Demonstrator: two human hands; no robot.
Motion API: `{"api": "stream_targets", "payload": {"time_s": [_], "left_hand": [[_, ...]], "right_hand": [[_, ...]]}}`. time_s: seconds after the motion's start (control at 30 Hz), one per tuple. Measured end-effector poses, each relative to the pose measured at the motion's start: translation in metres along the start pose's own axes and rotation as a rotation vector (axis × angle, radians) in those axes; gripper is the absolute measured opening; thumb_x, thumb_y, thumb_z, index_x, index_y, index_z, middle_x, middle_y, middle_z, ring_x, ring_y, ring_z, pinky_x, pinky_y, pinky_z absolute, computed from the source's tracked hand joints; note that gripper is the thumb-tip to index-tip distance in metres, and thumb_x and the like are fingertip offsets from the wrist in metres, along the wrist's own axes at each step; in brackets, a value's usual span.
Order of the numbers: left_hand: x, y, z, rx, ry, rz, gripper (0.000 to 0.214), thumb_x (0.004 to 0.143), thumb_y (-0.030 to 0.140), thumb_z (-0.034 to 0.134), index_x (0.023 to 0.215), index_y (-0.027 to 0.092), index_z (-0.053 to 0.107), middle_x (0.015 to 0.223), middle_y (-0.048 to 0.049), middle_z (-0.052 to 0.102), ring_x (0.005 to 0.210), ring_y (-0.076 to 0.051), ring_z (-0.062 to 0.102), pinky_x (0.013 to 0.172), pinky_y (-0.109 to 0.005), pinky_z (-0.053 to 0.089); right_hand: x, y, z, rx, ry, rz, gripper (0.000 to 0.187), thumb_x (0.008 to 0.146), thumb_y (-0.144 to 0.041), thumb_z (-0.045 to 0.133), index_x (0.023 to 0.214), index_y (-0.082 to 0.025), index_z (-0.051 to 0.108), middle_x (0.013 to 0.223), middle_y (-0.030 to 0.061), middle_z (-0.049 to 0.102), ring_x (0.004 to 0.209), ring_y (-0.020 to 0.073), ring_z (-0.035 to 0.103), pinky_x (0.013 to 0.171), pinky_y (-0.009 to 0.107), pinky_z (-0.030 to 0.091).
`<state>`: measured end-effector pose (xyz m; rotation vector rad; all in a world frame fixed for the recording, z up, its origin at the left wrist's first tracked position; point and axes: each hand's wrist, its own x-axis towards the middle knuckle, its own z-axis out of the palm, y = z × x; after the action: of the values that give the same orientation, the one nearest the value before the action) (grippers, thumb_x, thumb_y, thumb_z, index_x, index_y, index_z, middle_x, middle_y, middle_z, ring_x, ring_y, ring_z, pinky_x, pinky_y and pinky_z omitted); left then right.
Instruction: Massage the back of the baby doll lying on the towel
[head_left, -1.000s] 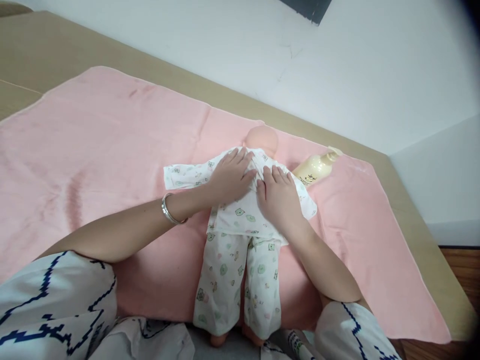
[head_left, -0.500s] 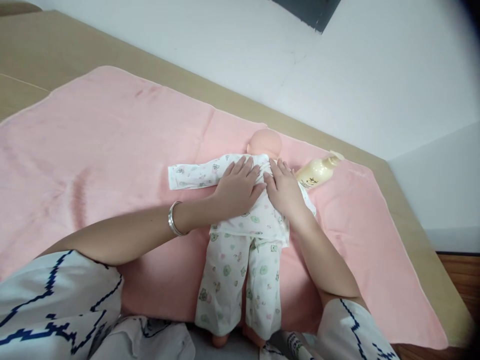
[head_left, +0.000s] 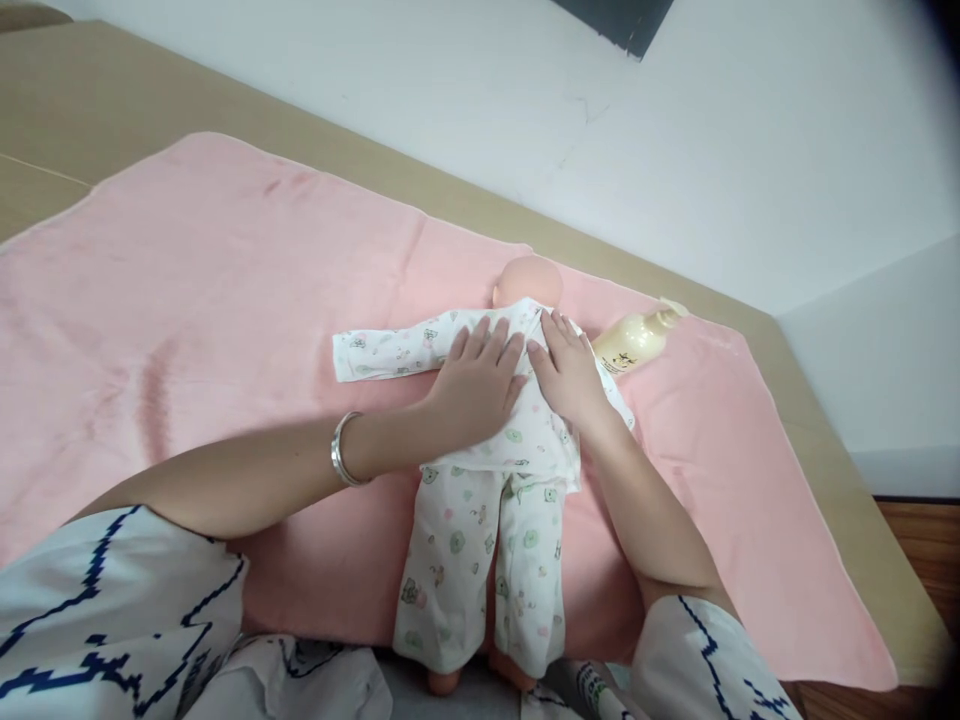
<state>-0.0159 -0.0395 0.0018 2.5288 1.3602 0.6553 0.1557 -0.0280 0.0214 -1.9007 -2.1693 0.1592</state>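
Observation:
A baby doll [head_left: 529,280] lies face down, its bald head away from me and its feet at the near edge. It wears a white printed top [head_left: 517,445] and matching trousers [head_left: 454,560]. My left hand [head_left: 476,385] rests flat on the left of the doll's upper back, fingers stretched out. My right hand [head_left: 568,370] lies on the right side of the upper back, its fingers also extended. Both palms press on the cloth and grip nothing. The left sleeve of the top stretches out sideways; the right one is partly hidden by my right arm.
A pale yellow pump bottle [head_left: 634,342] lies tilted just right of the doll. Beneath everything spreads a pink blanket [head_left: 247,260] on a wooden table [head_left: 300,125]. A white wall [head_left: 465,90] stands behind the table's far edge.
Both hands stay on the doll's upper back, with only a slight shift of the fingers. The top's collar sits a little higher toward the head.

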Motion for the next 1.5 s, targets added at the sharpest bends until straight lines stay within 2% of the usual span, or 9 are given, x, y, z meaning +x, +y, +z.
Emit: {"api": "stream_targets", "payload": {"time_s": [0.23,0.37,0.57,0.7,0.8,0.9,1.1,1.27,1.5], "left_hand": [[0.014,-0.014,0.0,-0.006,-0.004,0.013,0.061,0.105,0.043,0.03,0.15,0.004,0.043,0.162,-0.022,0.037,0.153,-0.038,0.03,0.124,-0.055,0.028],[0.019,-0.022,0.004,-0.04,0.015,-0.029,0.061,0.106,0.042,0.027,0.151,0.004,0.042,0.162,-0.0229,0.035,0.153,-0.039,0.027,0.124,-0.056,0.025],[0.015,-0.026,0.023,-0.133,0.18,-0.021,0.054,0.103,0.039,0.034,0.147,0.011,0.048,0.159,-0.0193,0.042,0.152,-0.035,0.032,0.123,-0.056,0.026],[0.016,-0.033,0.033,-0.202,0.269,0.002,0.05,0.103,0.037,0.032,0.143,0.013,0.053,0.156,-0.0175,0.048,0.15,-0.033,0.036,0.122,-0.054,0.028],[0.015,-0.037,0.037,-0.262,0.329,0.023,0.049,0.105,0.039,0.03,0.138,0.014,0.056,0.153,-0.0165,0.052,0.149,-0.031,0.038,0.123,-0.052,0.028],[0.013,-0.04,0.039,-0.326,0.382,0.051,0.048,0.105,0.043,0.03,0.135,0.015,0.057,0.151,-0.0158,0.054,0.148,-0.028,0.04,0.123,-0.049,0.029],[0.013,-0.042,0.041,-0.349,0.415,0.055,0.047,0.105,0.043,0.031,0.134,0.015,0.054,0.149,-0.0173,0.054,0.147,-0.028,0.042,0.123,-0.05,0.031],[0.013,-0.043,0.042,-0.357,0.401,0.064,0.045,0.104,0.042,0.032,0.136,0.017,0.051,0.151,-0.0163,0.053,0.148,-0.028,0.041,0.123,-0.051,0.031],[0.014,-0.044,0.042,-0.346,0.394,0.058,0.047,0.104,0.041,0.032,0.137,0.015,0.052,0.15,-0.0171,0.053,0.147,-0.029,0.042,0.123,-0.051,0.031]], "right_hand": [[-0.029,-0.029,-0.002,-0.189,0.046,-0.023,0.057,0.104,-0.032,0.029,0.15,-0.001,0.044,0.154,0.028,0.047,0.148,0.0403,0.04,0.12,0.059,0.032],[-0.035,-0.033,-0.003,-0.191,0.059,-0.074,0.055,0.104,-0.031,0.032,0.147,-0.003,0.048,0.152,0.0291,0.048,0.145,0.0403,0.044,0.119,0.059,0.033],[-0.009,-0.012,0.003,-0.031,0.013,-0.063,0.061,0.103,-0.037,0.031,0.156,-0.007,0.035,0.166,0.0235,0.029,0.156,0.0377,0.022,0.123,0.063,0.025],[-0.02,-0.016,-0.007,-0.004,0.021,-0.079,0.057,0.102,-0.038,0.035,0.151,-0.009,0.043,0.165,0.0224,0.031,0.155,0.0384,0.025,0.122,0.065,0.027],[-0.032,-0.022,-0.018,0.063,0.136,-0.203,0.05,0.101,-0.035,0.041,0.146,-0.016,0.05,0.165,0.0166,0.034,0.156,0.0329,0.027,0.123,0.06,0.03],[-0.032,-0.021,-0.012,0.097,0.299,-0.251,0.051,0.101,-0.033,0.04,0.15,-0.023,0.043,0.167,0.0107,0.031,0.158,0.0286,0.021,0.124,0.061,0.028],[-0.018,-0.011,0.017,0.135,0.265,-0.243,0.047,0.099,-0.028,0.041,0.144,-0.02,0.05,0.163,0.0144,0.039,0.155,0.0286,0.031,0.123,0.061,0.027],[-0.024,-0.013,0.01,0.142,0.444,-0.294,0.049,0.099,-0.027,0.041,0.148,-0.024,0.045,0.165,0.0113,0.035,0.155,0.0259,0.03,0.123,0.06,0.028],[-0.024,-0.015,0.008,0.147,0.297,-0.249,0.041,0.097,-0.025,0.043,0.134,-0.024,0.059,0.158,0.0124,0.047,0.151,0.0288,0.039,0.123,0.065,0.024]]}}
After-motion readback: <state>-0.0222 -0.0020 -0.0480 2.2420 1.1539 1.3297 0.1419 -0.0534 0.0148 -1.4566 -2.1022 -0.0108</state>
